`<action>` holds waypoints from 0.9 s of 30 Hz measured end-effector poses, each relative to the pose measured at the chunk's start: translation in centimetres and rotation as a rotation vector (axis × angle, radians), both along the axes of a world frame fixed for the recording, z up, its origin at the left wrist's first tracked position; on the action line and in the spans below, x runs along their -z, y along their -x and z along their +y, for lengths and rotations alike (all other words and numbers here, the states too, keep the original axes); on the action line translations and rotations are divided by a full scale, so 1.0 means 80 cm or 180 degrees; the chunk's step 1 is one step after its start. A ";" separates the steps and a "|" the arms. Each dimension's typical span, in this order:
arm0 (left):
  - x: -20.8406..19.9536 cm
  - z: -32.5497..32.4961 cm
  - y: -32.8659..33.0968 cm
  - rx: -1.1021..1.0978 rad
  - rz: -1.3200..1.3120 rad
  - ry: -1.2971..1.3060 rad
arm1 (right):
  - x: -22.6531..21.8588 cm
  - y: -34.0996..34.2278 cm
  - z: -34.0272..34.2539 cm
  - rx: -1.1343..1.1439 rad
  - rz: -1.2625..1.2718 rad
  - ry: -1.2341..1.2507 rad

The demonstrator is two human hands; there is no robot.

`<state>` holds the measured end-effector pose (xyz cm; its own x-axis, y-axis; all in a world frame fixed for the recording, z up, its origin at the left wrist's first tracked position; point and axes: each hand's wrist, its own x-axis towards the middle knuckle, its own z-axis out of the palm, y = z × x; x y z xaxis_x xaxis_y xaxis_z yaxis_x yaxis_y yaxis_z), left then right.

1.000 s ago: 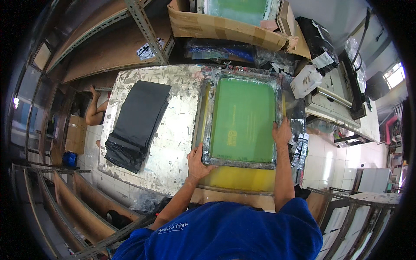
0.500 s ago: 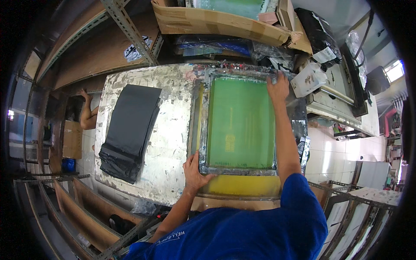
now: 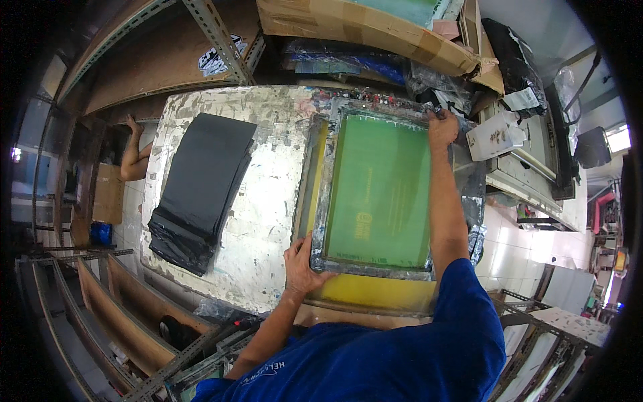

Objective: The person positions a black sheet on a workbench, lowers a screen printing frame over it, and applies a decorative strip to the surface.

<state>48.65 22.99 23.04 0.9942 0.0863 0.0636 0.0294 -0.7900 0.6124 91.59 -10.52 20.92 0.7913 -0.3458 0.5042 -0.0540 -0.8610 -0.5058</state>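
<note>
A screen printing frame [image 3: 320, 194] with green mesh lies over a yellow sheet or second screen [image 3: 375, 293], which shows along its left and near sides. My left hand [image 3: 306, 268] grips the frame's near left corner, fingers along the left side and thumb on the near edge. At the far right corner, my right hand [image 3: 444, 128] has its fingers bent over the frame, its arm stretched along the right side. Pale markings show in the mesh. Left of the frame, a stack of black plastic bags or sheets [image 3: 204, 174] lies on the paint-worn table [image 3: 261, 208].
A white plastic container [image 3: 495, 139] stands beyond my right hand. Cardboard [image 3: 368, 30] runs along the far side, above plastic-wrapped items. Metal-framed shelves [image 3: 157, 57] border the left, with wooden racks [image 3: 147, 301] at the near left. Another person's bare limb [image 3: 136, 154] shows beyond the table's left edge.
The view has tilted and shifted slightly. Both hands stay at the same corners of the frame; my right hand's fingers look more bent over its corner.
</note>
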 end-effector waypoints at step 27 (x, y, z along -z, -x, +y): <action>-0.009 0.004 -0.004 0.0044 0.0104 0.0183 | -0.043 0.035 0.113 -0.1066 -0.0318 -0.0081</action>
